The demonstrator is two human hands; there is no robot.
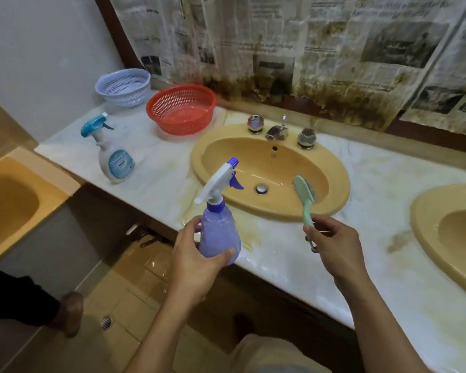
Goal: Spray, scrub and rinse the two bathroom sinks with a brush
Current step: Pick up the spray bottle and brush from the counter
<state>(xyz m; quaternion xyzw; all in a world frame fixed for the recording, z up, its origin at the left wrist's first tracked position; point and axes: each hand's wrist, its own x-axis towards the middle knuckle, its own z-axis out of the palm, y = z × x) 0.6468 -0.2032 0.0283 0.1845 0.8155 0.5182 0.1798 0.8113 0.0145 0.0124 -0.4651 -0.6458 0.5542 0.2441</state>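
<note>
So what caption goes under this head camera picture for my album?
Left hand holds a purple spray bottle, right hand a green brush, over the yellow sink.

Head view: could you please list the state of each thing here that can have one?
Purple spray bottle: upright, held in left hand, nozzle towards the sink.
Green brush: held by right hand, head over the basin.
Near sink: tap off, no water pooled.
Second sink: partly out of frame.
White spray bottle: standing on the counter.
Red basket: upright, empty.
White basket: upright, empty.
</note>
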